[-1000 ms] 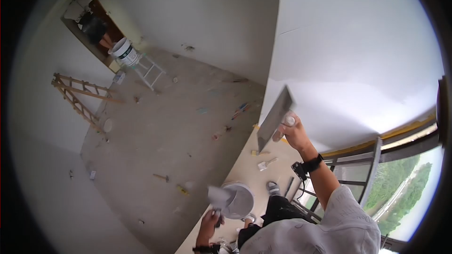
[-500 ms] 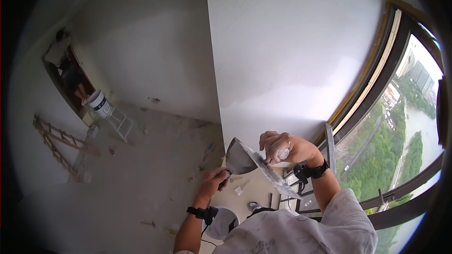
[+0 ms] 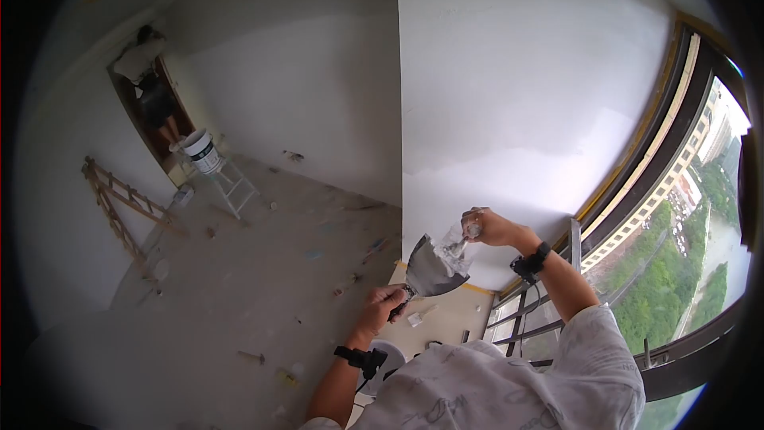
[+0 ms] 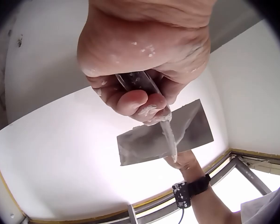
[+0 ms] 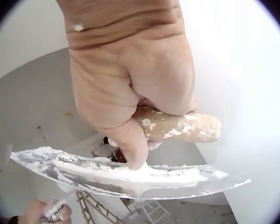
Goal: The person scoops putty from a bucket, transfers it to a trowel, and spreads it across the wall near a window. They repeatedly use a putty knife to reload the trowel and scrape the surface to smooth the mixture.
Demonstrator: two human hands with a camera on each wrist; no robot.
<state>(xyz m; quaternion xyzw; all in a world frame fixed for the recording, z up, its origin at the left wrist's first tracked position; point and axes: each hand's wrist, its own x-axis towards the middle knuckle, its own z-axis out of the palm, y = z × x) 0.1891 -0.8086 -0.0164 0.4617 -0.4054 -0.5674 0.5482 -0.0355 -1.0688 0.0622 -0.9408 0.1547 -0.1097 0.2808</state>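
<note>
White wall (image 3: pixel 517 103) rises beside a window (image 3: pixel 672 227), with a bucket (image 3: pixel 391 357) partly showing under the left forearm (image 3: pixel 338 388). In front of the wall's lower part, the trowel (image 5: pixel 126 187) and the scraper (image 3: pixel 430 272) overlap in the head view; whether they touch I cannot tell. Since a second ago these tools have come together from well apart, which suggests work between them rather than on the wall. The right hand (image 3: pixel 495 230) curls its fingers round the wooden handle (image 5: pixel 189 127), the left hand (image 3: pixel 380 312) round the scraper's grip (image 4: pixel 141 81); white putty (image 5: pixel 177 174) streaks the trowel
</note>
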